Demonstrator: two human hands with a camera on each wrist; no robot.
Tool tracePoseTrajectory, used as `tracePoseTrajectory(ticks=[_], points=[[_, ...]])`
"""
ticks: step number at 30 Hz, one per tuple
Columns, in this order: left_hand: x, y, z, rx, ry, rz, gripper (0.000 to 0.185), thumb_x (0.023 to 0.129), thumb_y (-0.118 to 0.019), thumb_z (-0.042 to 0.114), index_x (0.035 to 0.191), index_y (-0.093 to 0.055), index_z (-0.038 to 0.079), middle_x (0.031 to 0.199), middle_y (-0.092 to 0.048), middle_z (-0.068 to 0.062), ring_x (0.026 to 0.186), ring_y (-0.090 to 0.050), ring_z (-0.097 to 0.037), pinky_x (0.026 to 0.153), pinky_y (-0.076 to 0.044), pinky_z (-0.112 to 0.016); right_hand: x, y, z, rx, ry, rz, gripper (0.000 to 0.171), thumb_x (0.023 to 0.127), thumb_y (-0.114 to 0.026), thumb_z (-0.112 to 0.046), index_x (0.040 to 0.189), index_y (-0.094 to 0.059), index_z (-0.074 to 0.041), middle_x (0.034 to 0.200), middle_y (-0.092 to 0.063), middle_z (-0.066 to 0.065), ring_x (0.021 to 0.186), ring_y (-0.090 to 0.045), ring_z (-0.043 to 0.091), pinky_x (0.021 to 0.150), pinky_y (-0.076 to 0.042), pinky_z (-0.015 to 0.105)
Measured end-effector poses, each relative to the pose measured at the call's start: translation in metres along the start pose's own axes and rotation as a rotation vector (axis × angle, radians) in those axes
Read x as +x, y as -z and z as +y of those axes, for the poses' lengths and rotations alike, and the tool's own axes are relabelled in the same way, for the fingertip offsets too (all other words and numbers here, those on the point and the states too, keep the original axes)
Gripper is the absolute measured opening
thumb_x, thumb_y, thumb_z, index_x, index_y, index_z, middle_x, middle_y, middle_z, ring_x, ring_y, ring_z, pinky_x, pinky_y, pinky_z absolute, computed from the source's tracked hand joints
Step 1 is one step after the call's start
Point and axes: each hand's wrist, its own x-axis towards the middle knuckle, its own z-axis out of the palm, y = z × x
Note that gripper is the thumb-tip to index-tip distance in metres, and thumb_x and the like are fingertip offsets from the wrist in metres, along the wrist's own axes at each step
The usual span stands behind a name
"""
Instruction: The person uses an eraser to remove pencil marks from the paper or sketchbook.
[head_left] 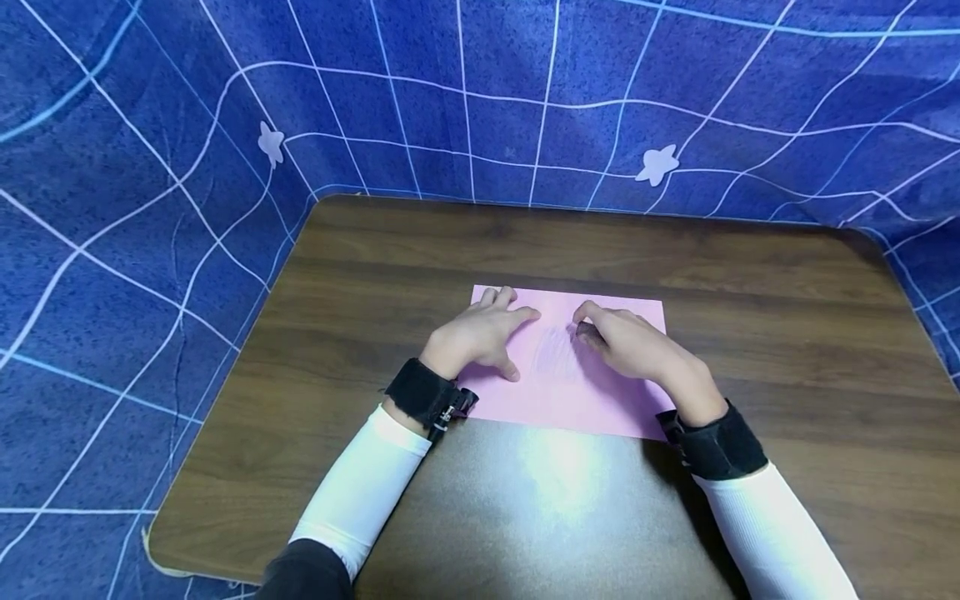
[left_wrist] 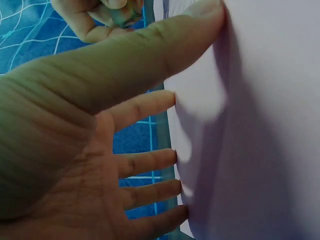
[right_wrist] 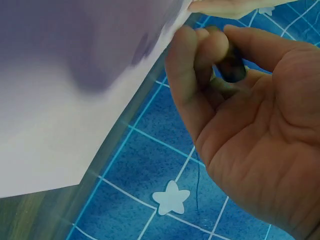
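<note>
A pink sheet of paper (head_left: 562, 408) lies flat, with faint purple strokes (head_left: 553, 354) near its middle. On its left part rests my left hand (head_left: 487, 333), thumb and fingers spread; in the left wrist view the fingertips (left_wrist: 172, 157) touch the paper. My right hand (head_left: 630, 342) is over the right half of the sheet, fingers bent, pinching a small dark stub between thumb and fingers. The right wrist view shows this stub (right_wrist: 232, 65) as short, dark and rounded at one end; its exact kind is unclear, and the fingers hide part of it.
The sheet lies on a brown wood-grain table (head_left: 390, 250) with rounded corners. Behind and to the left hangs a blue cloth (head_left: 510, 100) with white grid lines and star shapes. Black bands (head_left: 423, 396) circle both wrists, and bright glare falls on the tabletop in front of the paper.
</note>
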Motion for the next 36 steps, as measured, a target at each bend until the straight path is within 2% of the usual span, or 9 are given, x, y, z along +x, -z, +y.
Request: tracePoseTrajectory(ticks=[4, 7, 12, 15, 18, 22, 27, 30, 36], points=[[0.001, -0.001, 0.002, 0.009, 0.023, -0.012, 0.102, 0.070, -0.094, 0.041, 0.157, -0.041, 0.030, 0.159, -0.028, -0.012, 0.143, -0.029, -0.032, 0.118, -0.037, -0.046, 0.000, 0.002, -0.003, 0.002, -0.004, 0.000, 0.017, 0.099, -0.065, -0.012, 0.114, -0.061, -0.004, 0.092, -0.071, 0.006, 0.081, -0.062, 0.020, 0.076, -0.051, 0.042], [0.001, 0.000, 0.004, 0.028, 0.015, -0.016, 0.103, 0.070, -0.094, 0.043, 0.157, -0.040, 0.029, 0.156, -0.031, -0.012, 0.140, -0.030, -0.032, 0.117, -0.038, -0.046, 0.000, 0.002, -0.004, -0.017, -0.002, -0.011, 0.007, 0.097, -0.069, -0.013, 0.102, -0.067, -0.010, 0.088, -0.069, 0.001, 0.080, -0.060, 0.018, 0.076, -0.050, 0.040], [0.002, -0.001, 0.006, 0.059, -0.010, -0.029, 0.108, 0.067, -0.095, 0.045, 0.158, -0.038, 0.026, 0.150, -0.035, -0.013, 0.138, -0.030, -0.033, 0.116, -0.037, -0.046, -0.002, -0.001, -0.005, -0.036, 0.016, -0.115, 0.009, 0.093, -0.075, -0.016, 0.095, -0.066, -0.017, 0.082, -0.066, -0.005, 0.075, -0.057, 0.015, 0.073, -0.049, 0.037], [0.003, -0.002, 0.007, 0.057, 0.000, -0.031, 0.109, 0.067, -0.095, 0.045, 0.157, -0.037, 0.026, 0.150, -0.034, -0.012, 0.140, -0.029, -0.034, 0.118, -0.035, -0.047, -0.002, -0.003, -0.009, -0.030, 0.017, -0.157, 0.013, 0.093, -0.075, -0.019, 0.096, -0.063, -0.016, 0.079, -0.064, -0.005, 0.072, -0.056, 0.015, 0.070, -0.048, 0.037], [0.004, -0.003, 0.008, 0.052, 0.010, -0.037, 0.109, 0.067, -0.095, 0.044, 0.157, -0.037, 0.026, 0.153, -0.031, -0.012, 0.142, -0.027, -0.034, 0.119, -0.034, -0.048, -0.002, -0.006, -0.016, -0.034, 0.016, -0.145, 0.017, 0.093, -0.075, -0.021, 0.099, -0.061, -0.014, 0.080, -0.065, -0.004, 0.073, -0.058, 0.015, 0.071, -0.051, 0.038], [0.004, -0.004, 0.007, 0.065, 0.011, -0.041, 0.111, 0.066, -0.095, 0.044, 0.158, -0.036, 0.026, 0.155, -0.030, -0.012, 0.142, -0.028, -0.035, 0.119, -0.034, -0.048, -0.001, -0.014, -0.026, -0.039, 0.057, -0.123, 0.020, 0.093, -0.075, -0.020, 0.102, -0.059, -0.014, 0.081, -0.066, -0.004, 0.074, -0.062, 0.015, 0.072, -0.053, 0.040], [0.004, -0.005, 0.007, 0.069, 0.011, -0.041, 0.111, 0.065, -0.096, 0.044, 0.157, -0.036, 0.025, 0.155, -0.031, -0.012, 0.140, -0.029, -0.035, 0.118, -0.035, -0.048, -0.001, -0.022, -0.036, -0.051, 0.114, -0.143, 0.019, 0.093, -0.075, -0.019, 0.098, -0.057, -0.016, 0.075, -0.061, -0.008, 0.067, -0.057, 0.013, 0.065, -0.049, 0.035], [0.004, -0.005, 0.007, 0.067, 0.011, -0.040, 0.111, 0.065, -0.096, 0.043, 0.157, -0.037, 0.024, 0.155, -0.031, -0.011, 0.140, -0.029, -0.035, 0.118, -0.035, -0.048, -0.001, -0.024, -0.040, -0.066, 0.088, -0.147, 0.020, 0.092, -0.075, -0.019, 0.095, -0.055, -0.019, 0.072, -0.059, -0.009, 0.065, -0.054, 0.013, 0.061, -0.045, 0.032], [0.003, -0.007, 0.006, 0.058, 0.015, -0.047, 0.112, 0.065, -0.097, 0.041, 0.157, -0.036, 0.024, 0.158, -0.029, -0.012, 0.142, -0.028, -0.035, 0.119, -0.034, -0.050, 0.001, -0.027, -0.045, -0.099, -0.028, -0.154, 0.021, 0.091, -0.076, -0.024, 0.093, -0.055, -0.023, 0.072, -0.060, -0.007, 0.068, -0.054, 0.019, 0.059, -0.043, 0.034]])
